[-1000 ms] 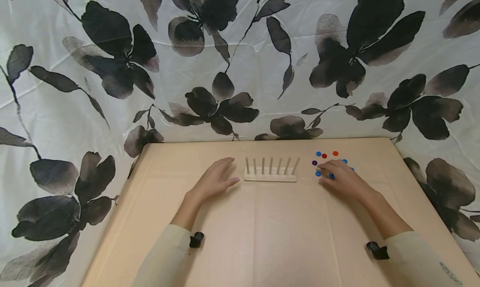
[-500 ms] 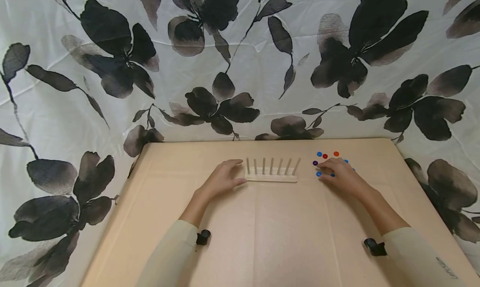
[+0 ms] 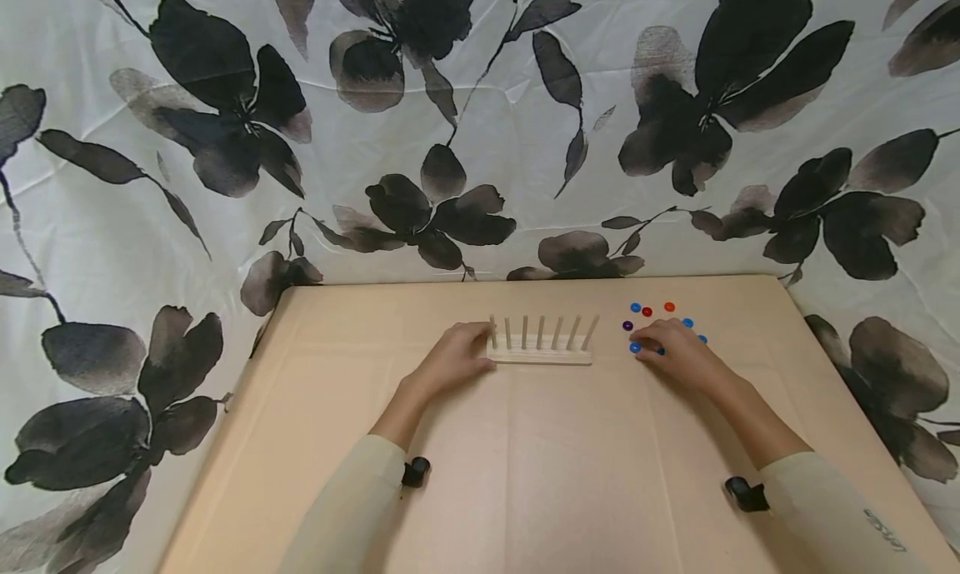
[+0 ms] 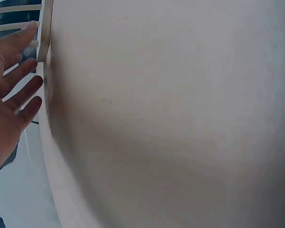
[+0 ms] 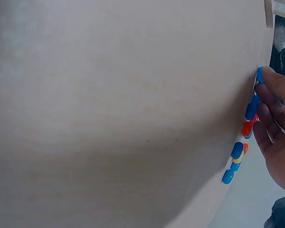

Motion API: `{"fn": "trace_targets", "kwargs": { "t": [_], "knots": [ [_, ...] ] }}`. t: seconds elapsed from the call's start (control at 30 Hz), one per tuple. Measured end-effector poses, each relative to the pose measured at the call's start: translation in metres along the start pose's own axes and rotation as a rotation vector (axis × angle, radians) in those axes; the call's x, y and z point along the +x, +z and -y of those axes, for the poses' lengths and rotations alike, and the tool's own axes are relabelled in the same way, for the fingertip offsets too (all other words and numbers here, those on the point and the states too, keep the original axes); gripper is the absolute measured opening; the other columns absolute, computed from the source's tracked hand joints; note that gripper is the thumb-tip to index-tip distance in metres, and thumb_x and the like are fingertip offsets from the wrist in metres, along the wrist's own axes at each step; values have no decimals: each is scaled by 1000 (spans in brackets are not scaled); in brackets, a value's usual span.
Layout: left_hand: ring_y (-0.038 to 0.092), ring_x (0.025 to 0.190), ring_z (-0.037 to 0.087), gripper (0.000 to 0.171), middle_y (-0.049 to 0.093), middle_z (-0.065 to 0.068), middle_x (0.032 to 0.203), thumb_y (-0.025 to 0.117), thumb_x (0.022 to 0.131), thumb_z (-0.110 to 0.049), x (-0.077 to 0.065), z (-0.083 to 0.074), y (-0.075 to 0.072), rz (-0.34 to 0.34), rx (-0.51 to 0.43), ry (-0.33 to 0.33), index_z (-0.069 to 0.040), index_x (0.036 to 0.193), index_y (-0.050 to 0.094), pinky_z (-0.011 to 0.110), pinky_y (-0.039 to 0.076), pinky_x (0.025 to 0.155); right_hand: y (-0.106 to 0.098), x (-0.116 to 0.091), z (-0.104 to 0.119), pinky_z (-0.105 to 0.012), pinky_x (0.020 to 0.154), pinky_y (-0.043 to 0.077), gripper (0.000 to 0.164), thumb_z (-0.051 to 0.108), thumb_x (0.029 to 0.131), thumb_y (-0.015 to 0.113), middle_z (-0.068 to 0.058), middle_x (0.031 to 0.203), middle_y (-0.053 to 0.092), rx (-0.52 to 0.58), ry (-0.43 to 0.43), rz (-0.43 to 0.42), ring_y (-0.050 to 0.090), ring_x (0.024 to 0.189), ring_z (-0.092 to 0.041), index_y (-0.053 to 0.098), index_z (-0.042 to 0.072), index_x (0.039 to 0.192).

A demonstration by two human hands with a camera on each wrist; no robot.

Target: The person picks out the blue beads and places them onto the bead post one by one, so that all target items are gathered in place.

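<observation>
A pale wooden rack (image 3: 540,357) with a row of upright pegs stands near the table's far edge. At its left end is my left hand (image 3: 453,361), the thumb by the front corner and the fingers behind. In the left wrist view the fingers (image 4: 23,97) are spread and fairly straight. My right hand (image 3: 682,353) is among the small beads, thumb and index finger pinching a blue bead (image 3: 635,347). The right wrist view shows that bead (image 5: 260,75) at the thumb tip. Beyond the hand lie a purple bead (image 3: 627,326), a red bead (image 3: 647,311) and an orange bead (image 3: 670,306).
More blue beads (image 3: 687,323) lie behind and under the right hand, and a yellow bead (image 5: 237,160) shows in the right wrist view. The light tabletop (image 3: 570,474) ends at a floral cloth (image 3: 487,124) at the back and sides.
My left hand has moved right to the rack's left end. The right hand has stayed by the blue bead, its thumb and index finger drawing closer around it. The rack stands still.
</observation>
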State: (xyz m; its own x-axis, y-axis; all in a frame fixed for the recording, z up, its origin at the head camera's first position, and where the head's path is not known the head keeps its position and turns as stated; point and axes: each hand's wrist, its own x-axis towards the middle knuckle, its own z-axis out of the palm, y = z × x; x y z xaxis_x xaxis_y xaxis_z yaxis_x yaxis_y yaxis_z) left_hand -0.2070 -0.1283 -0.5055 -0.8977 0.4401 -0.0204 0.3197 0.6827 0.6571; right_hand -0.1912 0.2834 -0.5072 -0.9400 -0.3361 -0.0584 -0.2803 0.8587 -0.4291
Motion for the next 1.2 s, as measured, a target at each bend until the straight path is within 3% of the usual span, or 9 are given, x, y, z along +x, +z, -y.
{"fn": "trace_targets", "kwargs": {
  "t": [0.3, 0.6, 1.2],
  "knots": [
    [54, 134, 32, 59, 63, 14, 141, 84, 87, -17, 6, -2, 4, -2, 20, -13, -1, 139, 61, 43, 41, 116, 1, 2, -2, -58, 99, 48, 28, 14, 95, 74, -17, 116, 71, 5, 9, -5, 57, 112, -39, 73, 2, 120],
    [55, 126, 32, 54, 64, 15, 133, 85, 85, -13, 8, 2, 9, -26, 33, 16, 0, 133, 65, 44, 44, 111, 3, 7, -3, -56, 95, 48, 21, 11, 94, 75, -13, 105, 72, 10, 15, -8, 58, 104, -34, 73, 3, 113],
    [51, 125, 32, 52, 61, 13, 133, 84, 86, -13, 8, 2, 9, -22, 17, -36, -2, 132, 65, 45, 42, 110, 2, 12, -2, -49, 88, 50, 14, 10, 92, 77, -7, 96, 70, 25, 15, 7, 56, 96, -29, 72, 5, 104]
  ]
}}
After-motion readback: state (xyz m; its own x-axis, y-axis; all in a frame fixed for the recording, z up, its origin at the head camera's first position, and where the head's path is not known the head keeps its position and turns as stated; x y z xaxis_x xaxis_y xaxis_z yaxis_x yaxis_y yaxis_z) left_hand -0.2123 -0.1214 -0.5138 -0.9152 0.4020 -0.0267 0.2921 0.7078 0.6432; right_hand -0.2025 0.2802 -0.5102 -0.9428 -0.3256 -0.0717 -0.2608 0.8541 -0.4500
